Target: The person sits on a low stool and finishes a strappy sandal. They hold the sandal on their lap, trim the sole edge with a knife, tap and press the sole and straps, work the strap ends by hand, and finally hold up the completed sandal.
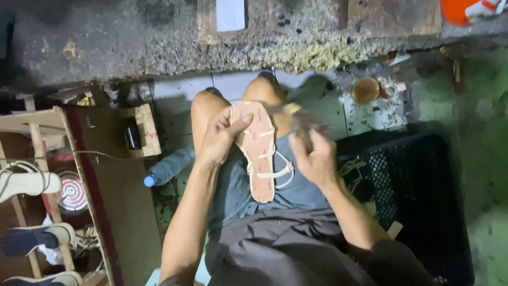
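Seen from above, seated on a tiled floor [174,103] beside a rough concrete ledge [159,42]: left hand [219,137] wrapped round the toe end of a pink, flat sandal sole with pale cream straps [259,151], fingers clamped on its edge, thumb pressed across the upper face. Sole resting lengthways over the lap, on grey shorts, heel end toward the body, straps looping off its right side. Right hand [315,156] just beside the sole, fingers closed on a small brush with a tan handle [299,119], blurred, its tip near the sole's upper right edge. To the right, a black perforated plastic crate [418,190], and farther up, near the ledge, a small round tin of brownish glue [365,90]. To the left, a clear plastic bottle with a blue cap [168,168] lying on the floor, a brown cardboard box [143,130] standing behind it, and a wooden rack [37,137] holding several finished sandals [29,182] at the frame's edge.
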